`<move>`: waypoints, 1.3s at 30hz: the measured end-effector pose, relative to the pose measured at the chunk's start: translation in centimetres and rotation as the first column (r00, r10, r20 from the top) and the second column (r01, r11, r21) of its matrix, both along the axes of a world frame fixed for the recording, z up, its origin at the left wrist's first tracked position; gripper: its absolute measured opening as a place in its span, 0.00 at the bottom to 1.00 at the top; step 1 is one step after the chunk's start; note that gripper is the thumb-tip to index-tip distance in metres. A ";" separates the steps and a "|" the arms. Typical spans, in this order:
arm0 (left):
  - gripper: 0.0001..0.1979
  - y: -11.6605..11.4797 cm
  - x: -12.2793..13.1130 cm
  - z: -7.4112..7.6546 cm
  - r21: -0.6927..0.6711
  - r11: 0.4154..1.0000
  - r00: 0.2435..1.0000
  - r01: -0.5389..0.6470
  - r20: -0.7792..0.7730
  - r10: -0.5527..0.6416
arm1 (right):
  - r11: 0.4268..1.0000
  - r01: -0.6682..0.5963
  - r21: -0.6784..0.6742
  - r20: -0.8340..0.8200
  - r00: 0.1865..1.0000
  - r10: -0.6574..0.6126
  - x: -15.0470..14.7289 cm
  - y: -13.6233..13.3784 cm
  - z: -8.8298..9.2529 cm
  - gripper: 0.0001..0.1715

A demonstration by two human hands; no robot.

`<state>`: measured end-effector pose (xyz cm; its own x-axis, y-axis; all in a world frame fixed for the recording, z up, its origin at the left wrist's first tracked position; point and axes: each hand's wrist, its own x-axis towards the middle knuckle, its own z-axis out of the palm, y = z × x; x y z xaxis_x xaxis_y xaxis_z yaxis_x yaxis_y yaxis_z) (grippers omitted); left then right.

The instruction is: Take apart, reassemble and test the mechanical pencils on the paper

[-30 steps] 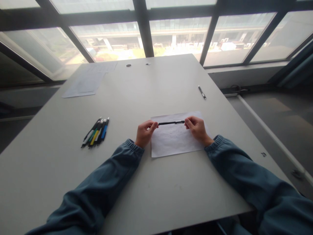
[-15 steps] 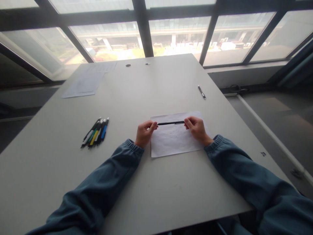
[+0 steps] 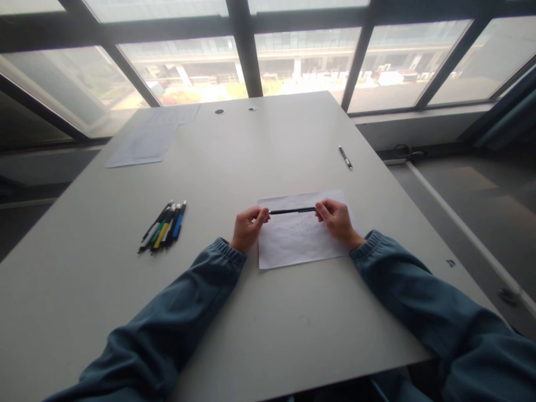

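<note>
A slim black pen (image 3: 292, 210) is stretched level between my two hands, its clip toward the right end. My left hand (image 3: 250, 226) pinches the left end between thumb and fingers. At the other end, the thumb and fingers of my right hand (image 3: 337, 220) are closed on it. Beneath the pen lies a white sheet of paper (image 3: 299, 245) with faint marks on it. The fingertips cover both ends of the pen.
A bunch of several pens (image 3: 164, 228) with coloured barrels lies to the left on the white table (image 3: 234, 335). One more pen (image 3: 345, 157) lies toward the right edge. Papers (image 3: 140, 145) rest at the far left, near the windows.
The pen appears turned slightly about its length, so its clip stands out less. Both hands keep their places.
</note>
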<state>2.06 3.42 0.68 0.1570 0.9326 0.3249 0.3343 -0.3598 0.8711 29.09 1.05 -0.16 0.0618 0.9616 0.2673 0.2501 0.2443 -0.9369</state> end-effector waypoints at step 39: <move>0.25 -0.1 -0.1 0.2 -0.003 0.999 0.999 0.040 -0.003 -0.040 | 1.000 -0.004 0.018 0.000 1.000 0.004 -0.1 -0.1 -0.1 0.26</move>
